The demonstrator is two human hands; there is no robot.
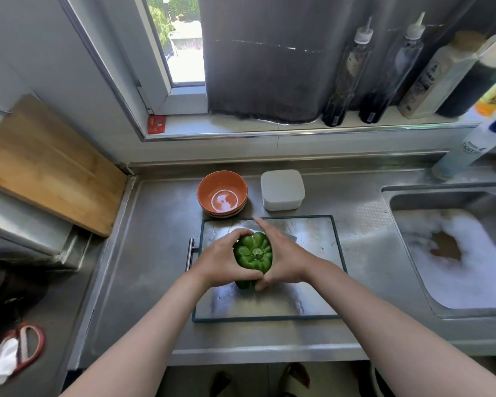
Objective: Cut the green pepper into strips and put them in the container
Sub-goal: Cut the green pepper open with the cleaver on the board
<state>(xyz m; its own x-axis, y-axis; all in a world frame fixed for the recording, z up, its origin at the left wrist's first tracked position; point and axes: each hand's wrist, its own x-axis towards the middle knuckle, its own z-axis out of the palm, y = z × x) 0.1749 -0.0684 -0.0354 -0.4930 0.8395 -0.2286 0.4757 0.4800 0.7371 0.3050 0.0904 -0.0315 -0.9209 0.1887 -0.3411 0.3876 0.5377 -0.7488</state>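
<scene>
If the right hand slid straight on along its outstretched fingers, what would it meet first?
Probably the orange bowl just beyond the cutting board, though how high the right hand sits is unclear.

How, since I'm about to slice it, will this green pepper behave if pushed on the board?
Probably firm: the green pepper holds its lobed shape between the gripping left hand and the pressing right hand. Its rounded lobes could let it rock or roll. The steel board looks shiny, perhaps wet, so it may slide when pushed.

Orange bowls, foamy sink
</scene>
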